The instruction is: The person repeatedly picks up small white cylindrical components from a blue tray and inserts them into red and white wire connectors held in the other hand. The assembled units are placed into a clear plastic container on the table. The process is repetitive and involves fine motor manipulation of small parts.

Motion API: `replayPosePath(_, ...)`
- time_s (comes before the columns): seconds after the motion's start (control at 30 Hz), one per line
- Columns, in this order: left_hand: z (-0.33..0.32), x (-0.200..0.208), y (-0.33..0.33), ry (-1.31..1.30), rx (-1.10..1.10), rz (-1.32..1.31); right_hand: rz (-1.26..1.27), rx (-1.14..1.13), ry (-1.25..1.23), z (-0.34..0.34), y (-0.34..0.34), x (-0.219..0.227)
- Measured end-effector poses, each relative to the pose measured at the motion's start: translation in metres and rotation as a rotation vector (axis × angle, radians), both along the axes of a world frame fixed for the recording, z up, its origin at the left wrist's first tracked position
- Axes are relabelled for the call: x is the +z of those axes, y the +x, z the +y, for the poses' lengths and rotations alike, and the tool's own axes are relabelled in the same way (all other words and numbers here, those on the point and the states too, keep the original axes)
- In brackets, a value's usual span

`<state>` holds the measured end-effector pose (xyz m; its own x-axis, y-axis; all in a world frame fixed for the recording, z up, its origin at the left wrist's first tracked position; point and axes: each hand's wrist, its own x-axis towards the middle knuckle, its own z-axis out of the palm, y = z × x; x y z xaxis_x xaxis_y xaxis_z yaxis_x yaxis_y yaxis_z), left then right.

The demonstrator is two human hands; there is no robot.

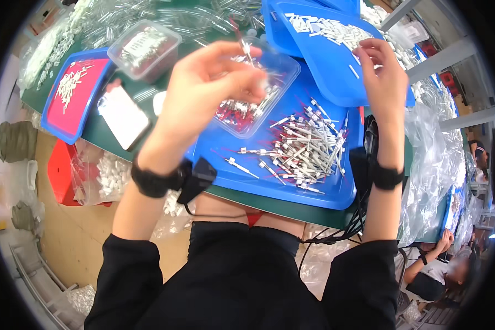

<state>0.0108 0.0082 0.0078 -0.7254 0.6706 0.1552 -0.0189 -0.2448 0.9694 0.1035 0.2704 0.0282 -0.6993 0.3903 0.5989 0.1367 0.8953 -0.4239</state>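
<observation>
My left hand (217,80) is raised over a clear plastic tub (289,71). Its fingers are closed on a small white part with a dark red wire (246,50), partly smeared by motion. Inside the tub lie white parts and red wires. Over the upper blue tray (324,74), my right hand (384,74) has its fingers curled together; what they hold, if anything, is hidden. Short white tubes (335,32) are spread in that tray, with a few loose ones near my fingertips. A heap of white tube parts with red wires (308,146) fills the lower blue tray (220,181).
A blue-rimmed tray with a red base (88,113), a lidded clear box (144,49) and a white phone-like slab (124,118) stand at left. Black cables (363,181) hang by the lower tray's right edge. Clear bags (429,148) lie at right, with another person (434,269) beyond.
</observation>
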Motion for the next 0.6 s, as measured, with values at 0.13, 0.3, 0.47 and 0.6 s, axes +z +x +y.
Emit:
replayPosePath(0.13,-0.014,-0.005,0.036,0.151,-0.093,-0.208,-0.028,0.336,-0.385,-0.08,0.052,0.023)
replayPosePath(0.3,-0.007,-0.01,0.067,0.225,-0.07,-0.337,0.022,0.437,-0.802,-0.122,0.09,0.003)
replayPosePath(0.47,0.0,-0.013,0.084,0.233,-0.066,-0.321,0.058,0.436,-0.911,-0.125,0.099,-0.007)
replayPosePath(0.6,0.002,-0.017,0.088,0.271,-0.047,-0.357,0.051,0.408,-0.921,-0.124,0.104,-0.009)
